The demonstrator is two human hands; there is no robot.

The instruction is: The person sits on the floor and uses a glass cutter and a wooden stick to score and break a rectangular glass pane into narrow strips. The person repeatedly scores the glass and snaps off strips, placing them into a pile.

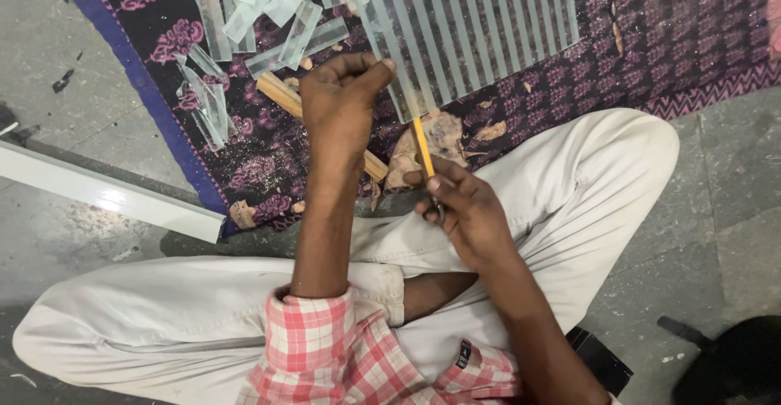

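A ribbed, striped glass sheet [472, 27] lies tilted over a dark patterned cloth [667, 39]. My left hand [340, 104] pinches the sheet's near left edge between thumb and fingers. My right hand [464, 210] grips a yellow-handled tool [422, 146] whose tip meets the sheet's near edge from below. A wooden stick [281, 92] lies on the cloth, partly hidden under my left hand.
Several cut glass strips [268, 6] and shards [207, 100] are piled on the cloth at upper left. A white bar [106, 193] lies on the grey floor at left. My crossed legs in white trousers [586, 177] fill the foreground. A dark object [732, 364] sits at bottom right.
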